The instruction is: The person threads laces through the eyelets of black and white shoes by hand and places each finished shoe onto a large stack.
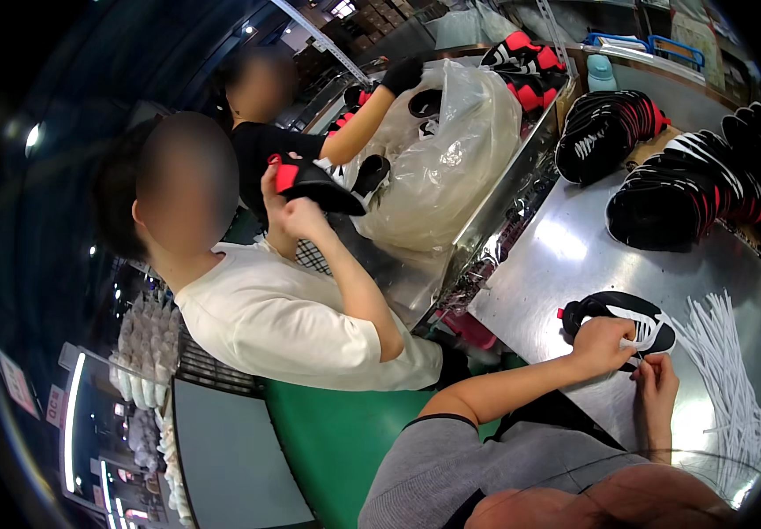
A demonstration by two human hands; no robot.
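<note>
A black and white shoe upper (619,304) with a red tab lies on the metal table in front of me. White lacing runs across its front part. My left hand (604,346) rests over the near side of the upper, its fingers closed in a pinch at the white shoelace (638,326). Right beside it, my right hand (658,381) has its fingertips pinched together at the upper's near edge, close to the left fingertips. What the right fingers hold is too small to make out. A bundle of loose white shoelaces (729,388) lies to the right of the upper.
Rows of black and red shoe uppers (663,203) stand along the table's far side, near a light-blue bottle (600,72). To the left, a person in a white shirt (283,309) handles a black and red shoe (317,187). Another person reaches toward a large plastic bag (451,167).
</note>
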